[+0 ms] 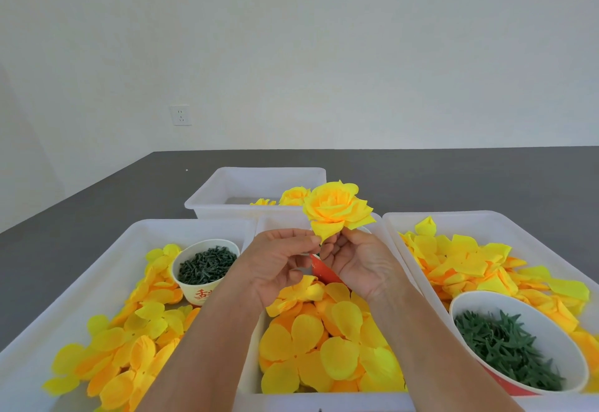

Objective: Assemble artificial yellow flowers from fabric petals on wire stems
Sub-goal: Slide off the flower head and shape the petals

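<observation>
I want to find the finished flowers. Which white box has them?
The far tray, behind the other three. It holds finished yellow flowers. The three near trays hold only loose petals and cups of green parts.

A white wall socket (180, 115) is sitting on the pale wall (324, 55) behind the dark grey counter (453, 178).

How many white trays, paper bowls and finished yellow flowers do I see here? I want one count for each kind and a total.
White trays: 4
Paper bowls: 3 (one red bowl mostly hidden behind the hands)
Finished yellow flowers: 3 (one held, two in the far tray, one only partly visible)
Total: 10
</observation>
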